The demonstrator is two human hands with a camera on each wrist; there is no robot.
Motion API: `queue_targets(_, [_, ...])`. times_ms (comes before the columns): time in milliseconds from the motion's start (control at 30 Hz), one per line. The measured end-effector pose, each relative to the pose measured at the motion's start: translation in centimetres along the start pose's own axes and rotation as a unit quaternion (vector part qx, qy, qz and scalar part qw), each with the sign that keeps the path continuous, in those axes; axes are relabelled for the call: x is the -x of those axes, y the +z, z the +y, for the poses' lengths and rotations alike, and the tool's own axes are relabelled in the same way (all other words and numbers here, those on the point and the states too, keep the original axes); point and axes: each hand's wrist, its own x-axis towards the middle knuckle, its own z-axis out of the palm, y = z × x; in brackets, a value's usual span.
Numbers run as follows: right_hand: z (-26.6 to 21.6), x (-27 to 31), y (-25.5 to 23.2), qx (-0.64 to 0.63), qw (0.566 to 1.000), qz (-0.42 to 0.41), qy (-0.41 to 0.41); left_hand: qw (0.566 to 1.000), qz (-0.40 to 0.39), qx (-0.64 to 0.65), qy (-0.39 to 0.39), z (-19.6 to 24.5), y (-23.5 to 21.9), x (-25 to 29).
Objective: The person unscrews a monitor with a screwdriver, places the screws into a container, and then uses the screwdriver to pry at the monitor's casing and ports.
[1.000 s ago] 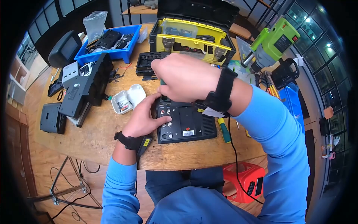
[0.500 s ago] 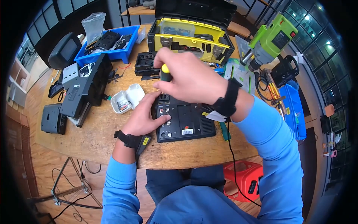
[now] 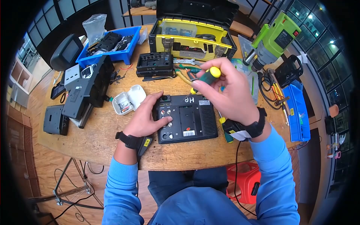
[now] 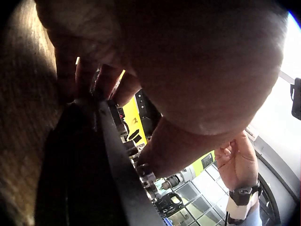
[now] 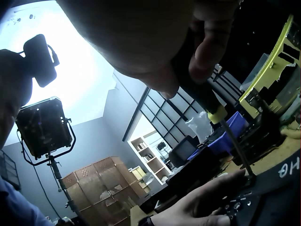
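My right fingers (image 3: 224, 65) pinched a screwdriver (image 3: 208, 78) | left fingers (image 3: 150, 100), thumb splayed, touched black device (image 3: 186, 117) | tilt risked slipping, scratches

Left hand (image 3: 144, 119) low, thumb spread from fingers; right hand (image 3: 230, 93) raised, fingers curled.

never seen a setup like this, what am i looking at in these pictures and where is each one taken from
There is no robot here: a person works with two bare hands. The widest view comes from a camera on the head, looking down; the two others come from cameras worn on each wrist. The left hand rests on a black device with round sockets. The right hand holds a screwdriver with a green and yellow handle. Also on the wooden table are an open white case of small bits, a blue bin and a yellow and black toolbox.
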Motion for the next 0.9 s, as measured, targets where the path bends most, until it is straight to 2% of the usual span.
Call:
queue_targets(100, [0.6,1.0,-0.8,0.019,1.0,0.003,0.003,1.0,-0.001,0.0,-0.003,0.2,-0.1,0.0])
queue_targets(300, [1.0,3.1,-1.8,-0.058,0.996,0.054,0.041,1.0,-0.001,-0.009,0.002,-0.1,-0.1,0.0])
queue_targets(367, [1.5,4.1,-2.3,-0.114,0.985,0.094,0.086,1.0,0.001,-0.013,0.003,-0.1,-0.1,0.0])
queue_targets(500, [2.2,5.3,-3.0,-0.198,0.965,0.122,0.12,1.0,0.007,-0.018,0.016,-0.3,0.0,0.1])
queue_targets(633, [3.0,6.8,-3.8,-0.18,0.962,0.157,0.132,1.0,0.009,-0.005,0.021,-0.7,0.3,0.0])
queue_targets(700, [3.8,8.3,-4.5,-0.191,0.951,0.202,0.132,1.0,0.008,0.001,0.019,-0.9,0.3,-0.1])
queue_targets(733, [3.8,9.3,-5.0,-0.147,0.949,0.227,0.165,1.0,0.009,0.002,0.02,-0.9,0.3,-0.1])
queue_targets(900, [5.3,15.8,-6.1,-0.15,0.92,0.293,0.214,0.999,0.011,-0.008,0.03,-0.8,0.3,0.0])
